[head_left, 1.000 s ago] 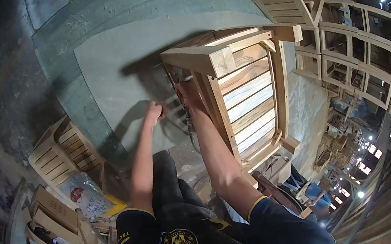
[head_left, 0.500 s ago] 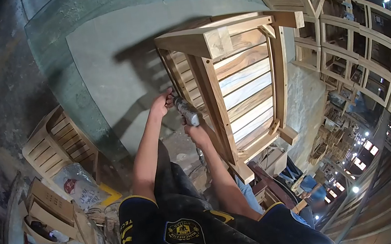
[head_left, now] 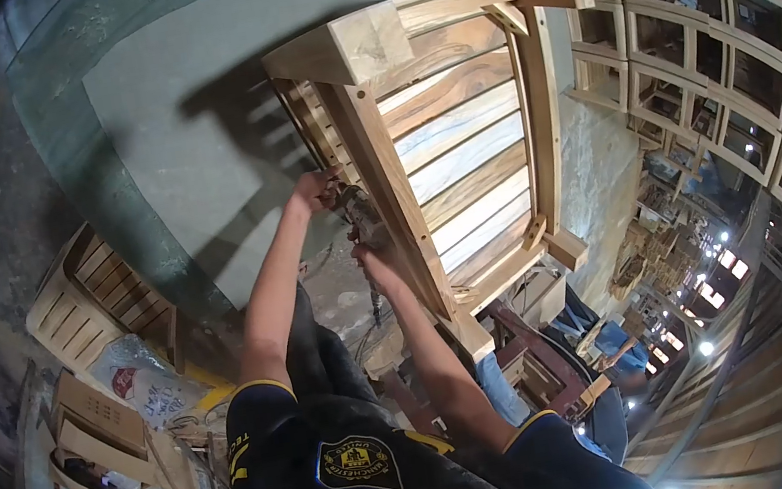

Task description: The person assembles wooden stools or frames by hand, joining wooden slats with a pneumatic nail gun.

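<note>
A slatted wooden chair or bench (head_left: 386, 184) lies tipped over on the work surface in front of me. My right hand (head_left: 374, 262) is wrapped round the grip of a power drill (head_left: 361, 213), beside the long side rail. At the tool's front end, my left hand (head_left: 315, 192) is closed close against the slatted lower part of the furniture. Whatever its fingers pinch is hidden. The drill's tip is also hidden by the left hand, so contact with the wood cannot be made out.
More slatted furniture (head_left: 82, 311) stands at left, near an open cardboard box (head_left: 99, 420). Stacked wooden frames (head_left: 715, 44) rise at right. A grey-green sheet (head_left: 175, 84) lies under the work. A person in blue (head_left: 619, 352) is at lower right.
The furniture appears shifted left and upward in view as my head moves. Both hands have moved slightly left with the drill, which is now angled more upright beside the rail.
</note>
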Demonstrator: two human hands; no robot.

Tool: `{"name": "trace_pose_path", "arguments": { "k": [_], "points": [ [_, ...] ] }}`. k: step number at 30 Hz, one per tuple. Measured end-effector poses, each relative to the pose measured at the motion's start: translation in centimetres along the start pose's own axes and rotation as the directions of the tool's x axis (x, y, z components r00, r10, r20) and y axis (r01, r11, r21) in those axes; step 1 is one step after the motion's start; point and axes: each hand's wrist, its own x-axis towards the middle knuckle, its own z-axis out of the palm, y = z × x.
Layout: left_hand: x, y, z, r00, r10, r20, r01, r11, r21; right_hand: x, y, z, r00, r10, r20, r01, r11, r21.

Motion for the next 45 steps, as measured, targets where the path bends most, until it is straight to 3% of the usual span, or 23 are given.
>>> {"name": "trace_pose_path", "arguments": {
  "k": [3, 5, 8, 10, 13, 16, 17, 20, 23, 26, 28, 29, 32, 33, 35, 38, 42, 45],
  "points": [
    [0.3, -0.7, 1.6, 0.936, 0.341, -0.089, -0.328, 0.935, 0.131, 2.9, 3.4, 1.1, 0.982, -0.136, -0.128, 0.098, 0.959, -0.266],
    [4.5, -1.8, 0.9, 0.9, 0.394, -0.187, -0.388, 0.919, 0.072, 3.2, 2.4, 1.3, 0.959, -0.23, -0.166, 0.162, 0.925, -0.345],
    [5.3, -0.9, 0.3, 0.905, 0.398, -0.15, -0.368, 0.91, 0.194, 1.2, -3.1, 1.0, 0.908, -0.347, -0.234, 0.219, 0.871, -0.44],
    [1.9, 0.2, 1.6, 0.902, 0.427, -0.068, -0.394, 0.876, 0.279, 1.2, -3.9, 0.9, 0.92, -0.293, -0.262, 0.134, 0.86, -0.493],
    [0.1, 0.6, 2.1, 0.927, 0.375, -0.021, -0.369, 0.919, 0.139, 3.1, -1.5, 0.7, 0.964, -0.177, -0.197, 0.086, 0.912, -0.401],
    [0.3, 0.0, 1.9, 0.911, 0.412, -0.017, -0.404, 0.9, 0.166, 5.4, 3.6, 0.6, 0.966, -0.179, -0.186, 0.094, 0.915, -0.393],
    [0.4, 0.1, 2.2, 0.912, 0.401, -0.085, -0.382, 0.907, 0.179, 5.8, 4.5, 0.7, 0.967, -0.166, -0.194, 0.076, 0.913, -0.401],
    [-0.1, -0.2, 2.5, 0.893, 0.445, -0.06, -0.429, 0.885, 0.18, 5.3, 3.8, 0.1, 0.961, -0.121, -0.247, 0.005, 0.906, -0.423],
    [0.8, -1.1, 1.9, 0.809, 0.584, -0.06, -0.532, 0.772, 0.348, 6.4, 4.1, -0.3, 0.943, -0.204, -0.264, 0.09, 0.917, -0.389],
    [0.4, -1.2, 2.0, 0.833, 0.462, -0.305, -0.376, 0.876, 0.302, 8.7, 5.5, 0.6, 0.904, -0.334, -0.265, 0.249, 0.918, -0.308],
    [1.4, -2.8, -0.6, 0.799, 0.538, -0.271, -0.231, 0.689, 0.686, 8.4, 3.9, 1.4, 0.944, -0.228, -0.237, 0.175, 0.958, -0.226],
    [1.8, -4.6, -1.9, 0.793, 0.558, -0.244, -0.131, 0.547, 0.827, 7.6, 2.7, 1.1, 0.977, -0.073, -0.201, 0.037, 0.983, -0.18],
    [-0.7, -7.8, -3.1, 0.668, 0.578, -0.468, -0.252, 0.768, 0.589, 7.3, 1.6, 1.2, 0.997, 0.024, -0.07, -0.015, 0.992, 0.128],
    [-3.0, -7.2, -1.9, 0.656, 0.567, -0.498, -0.173, 0.756, 0.632, 5.9, -1.6, 1.1, 0.998, 0.055, -0.029, -0.047, 0.973, 0.224],
    [-1.6, -7.8, -4.0, 0.622, 0.568, -0.54, -0.187, 0.776, 0.602, 4.3, -4.6, 1.4, 0.995, -0.097, -0.031, 0.102, 0.939, 0.33],
    [-3.5, -8.2, -3.3, 0.613, 0.518, -0.596, -0.171, 0.824, 0.541, 5.5, -2.5, 1.1, 0.996, -0.093, -0.007, 0.091, 0.952, 0.293],
    [-3.0, -8.5, -4.1, 0.609, 0.512, -0.606, -0.237, 0.846, 0.477, 4.4, -5.5, 1.0, 0.991, -0.127, -0.04, 0.117, 0.974, -0.193],
    [-5.0, -7.7, -2.2, 0.651, 0.489, -0.581, -0.272, 0.864, 0.423, 4.7, -5.1, 1.4, 0.992, -0.096, -0.087, 0.098, 0.995, 0.009]
  ]
}}
